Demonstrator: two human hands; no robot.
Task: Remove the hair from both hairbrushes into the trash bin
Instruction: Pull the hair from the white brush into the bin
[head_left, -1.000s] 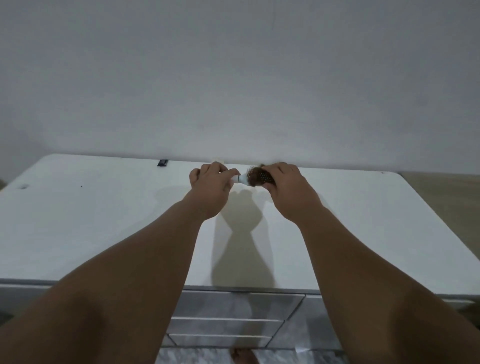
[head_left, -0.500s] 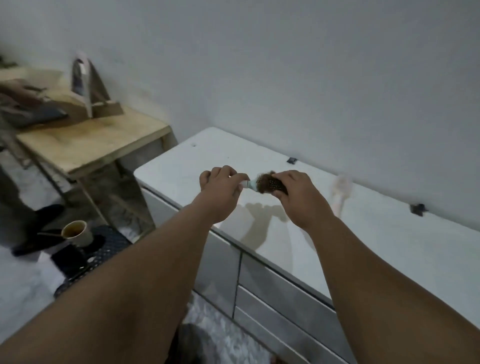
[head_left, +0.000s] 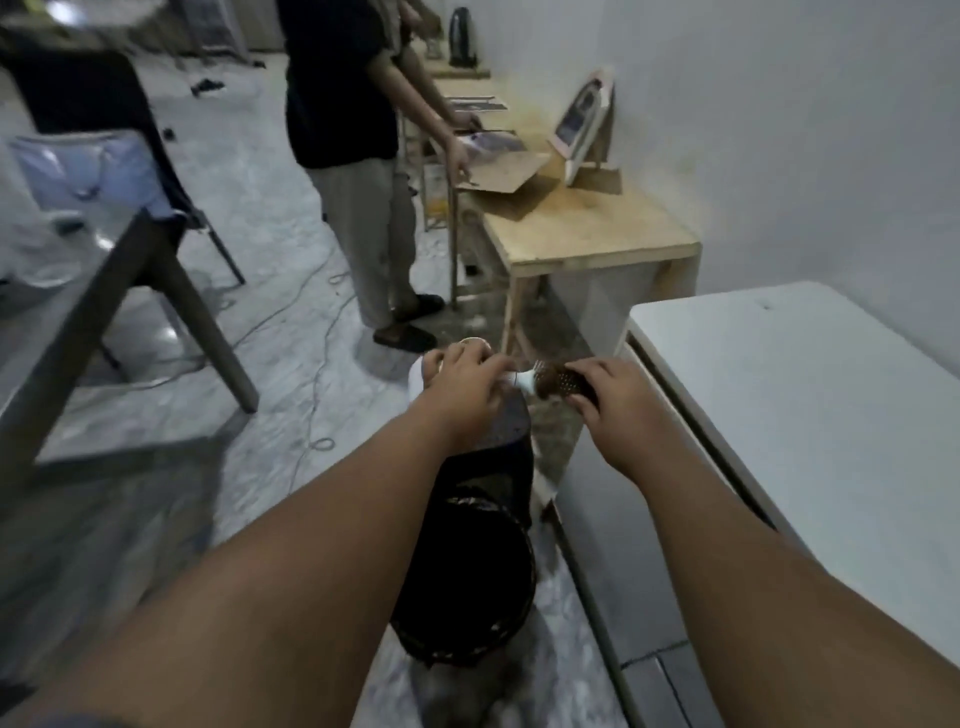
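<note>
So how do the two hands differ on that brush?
The left hand grips the white handle end of the hairbrush; the right hand curls round its brown bristled head. The left hand is over the black trash bin; the right hand is nearer the white cabinet. Both hold one brush.

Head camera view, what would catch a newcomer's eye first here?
At the centre, the left hand and right hand grip a round hairbrush clogged with brown hair. Just below them in the picture, a black trash bin stands on the grey floor. Behind, another person stands at a wooden table by the wall.
</note>
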